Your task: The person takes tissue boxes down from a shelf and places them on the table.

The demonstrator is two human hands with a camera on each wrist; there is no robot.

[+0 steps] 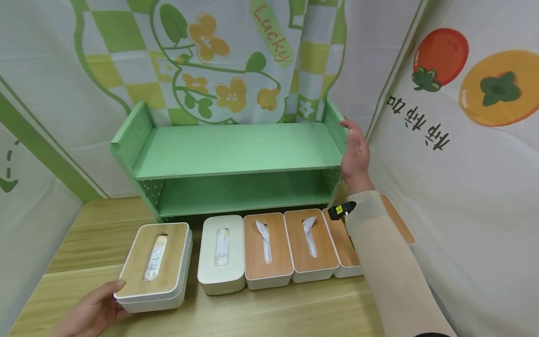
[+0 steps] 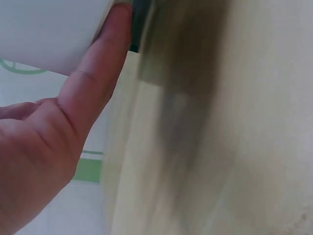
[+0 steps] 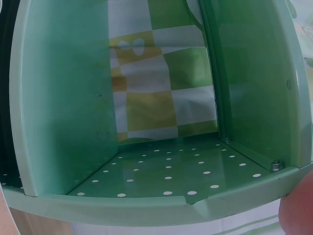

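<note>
In the head view my left hand (image 1: pixel 94 306) grips the near left corner of a tissue box (image 1: pixel 172 262) with a light wood lid, thumb at the lid's edge and the other fingers mostly hidden below. The left wrist view shows one finger (image 2: pixel 100 68) against the white box. Whether the box is fully off the table I cannot tell. My right hand (image 1: pixel 356 157), fingers extended, rests against the right side panel of a green two-tier shelf (image 1: pixel 240 147). A fingertip (image 3: pixel 298 208) shows beside the perforated side panel in the right wrist view.
Right of the held box stand a cream tissue box (image 1: pixel 210 269) and several brown-lidded ones, including one box (image 1: pixel 269 276) beside it; my right forearm partly covers the rightmost. They line the wooden table (image 1: pixel 236 313) before the shelf. Printed fabric (image 1: pixel 379 61) hangs behind and at the sides.
</note>
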